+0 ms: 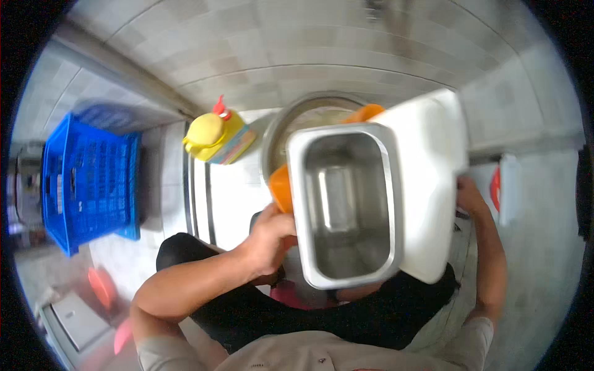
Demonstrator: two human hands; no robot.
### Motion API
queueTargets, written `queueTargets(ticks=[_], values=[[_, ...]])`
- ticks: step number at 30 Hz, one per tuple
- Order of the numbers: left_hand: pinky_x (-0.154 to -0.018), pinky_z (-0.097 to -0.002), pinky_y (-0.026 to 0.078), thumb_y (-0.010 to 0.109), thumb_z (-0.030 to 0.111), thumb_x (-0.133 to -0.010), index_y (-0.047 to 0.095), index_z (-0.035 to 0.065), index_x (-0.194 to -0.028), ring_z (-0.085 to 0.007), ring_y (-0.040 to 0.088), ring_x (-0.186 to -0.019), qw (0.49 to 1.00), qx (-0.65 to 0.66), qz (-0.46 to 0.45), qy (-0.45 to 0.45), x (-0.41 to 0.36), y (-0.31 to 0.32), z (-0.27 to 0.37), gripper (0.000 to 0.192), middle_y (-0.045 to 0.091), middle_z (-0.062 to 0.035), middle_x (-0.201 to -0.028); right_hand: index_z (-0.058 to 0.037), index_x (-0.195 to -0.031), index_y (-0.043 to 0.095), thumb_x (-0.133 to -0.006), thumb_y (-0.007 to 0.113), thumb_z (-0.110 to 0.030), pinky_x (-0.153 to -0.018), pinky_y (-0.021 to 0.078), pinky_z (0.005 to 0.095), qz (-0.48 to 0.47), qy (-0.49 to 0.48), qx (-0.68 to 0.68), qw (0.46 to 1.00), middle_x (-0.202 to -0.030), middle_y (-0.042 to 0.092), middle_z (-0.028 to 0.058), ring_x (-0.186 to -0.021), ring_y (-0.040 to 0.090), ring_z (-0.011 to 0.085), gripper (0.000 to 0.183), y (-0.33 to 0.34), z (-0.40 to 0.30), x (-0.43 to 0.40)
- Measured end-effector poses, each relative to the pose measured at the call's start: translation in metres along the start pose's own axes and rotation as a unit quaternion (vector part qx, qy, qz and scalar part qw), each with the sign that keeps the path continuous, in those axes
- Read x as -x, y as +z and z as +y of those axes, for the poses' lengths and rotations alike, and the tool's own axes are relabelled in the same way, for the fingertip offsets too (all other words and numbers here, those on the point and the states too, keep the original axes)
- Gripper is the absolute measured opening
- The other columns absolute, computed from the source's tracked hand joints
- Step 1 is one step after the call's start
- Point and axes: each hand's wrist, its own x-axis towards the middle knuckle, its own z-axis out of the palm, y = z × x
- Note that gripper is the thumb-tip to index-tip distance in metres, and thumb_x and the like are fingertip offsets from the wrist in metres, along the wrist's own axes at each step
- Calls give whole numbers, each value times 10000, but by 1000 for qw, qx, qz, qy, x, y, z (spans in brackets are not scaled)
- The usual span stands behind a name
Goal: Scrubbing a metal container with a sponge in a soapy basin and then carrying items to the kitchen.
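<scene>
My left hand grips the left rim of a deep rectangular stainless steel pan, its open side facing the camera. Beside that hand an orange plastic thing is partly hidden by the pan. My right hand is at the right edge of a white plastic panel or lid, which lies against the pan's right side; its fingers are largely hidden. Behind the pan is a round metal basin with cloudy contents, and a second orange piece shows at its far right.
A yellow jug with a red pump stands left of the basin, near the tiled wall. Blue plastic crates are farther left. A red and white object lies at the right. Pink stools or tubs are at lower left.
</scene>
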Motion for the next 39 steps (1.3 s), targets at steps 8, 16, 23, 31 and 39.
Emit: queueTargets(ticks=[8, 16, 23, 31, 39], values=[[-1078, -338, 362, 548, 5, -737, 312, -8, -1440, -205, 489, -1230, 997, 69, -40, 6, -12, -6, 29, 741, 518, -112, -1290, -7, -1239, 603, -832, 637, -96, -894, 491, 422, -99, -115, -33, 988, -1105, 676, 211, -1002, 640, 366, 418, 65, -6, -78], [-955, -314, 465, 489, -54, -753, 282, 73, -1489, -149, 545, -1151, 987, 144, 19, 66, 20, -8, 27, 775, 539, -50, -1267, -7, -1239, 600, -838, 633, -101, -886, 490, 433, -175, -142, 40, 974, -1095, 673, 220, -1000, 637, 376, 413, 27, -57, -30], [-1016, -310, 413, 630, -2, -796, 345, 21, -1432, -147, 501, -1195, 964, 206, 85, 148, 55, -12, 32, 697, 526, -57, -1287, -7, -1238, 597, -844, 630, -105, -878, 489, 443, -181, -144, 102, 967, -1087, 669, 227, -999, 636, 385, 408, 35, -216, -115], [-934, -354, 506, 654, 245, -863, 458, 18, -1367, -201, 563, -1149, 864, 400, 303, 48, 128, -15, 10, 586, 541, -106, -1303, -7, -1238, 594, -850, 626, -110, -869, 488, 455, -147, -134, 170, 965, -1077, 666, 235, -997, 634, 395, 402, 4, -296, -8], [-822, -389, 563, 504, 376, -998, 552, 58, -1227, -245, 641, -978, 846, 306, 374, 227, 231, -58, 52, 395, 630, -105, -1110, 6, -1058, 608, -882, 608, -169, -783, 474, 489, -143, -132, 208, 959, -965, 637, 268, -917, 605, 470, 248, 5, -401, 28]])
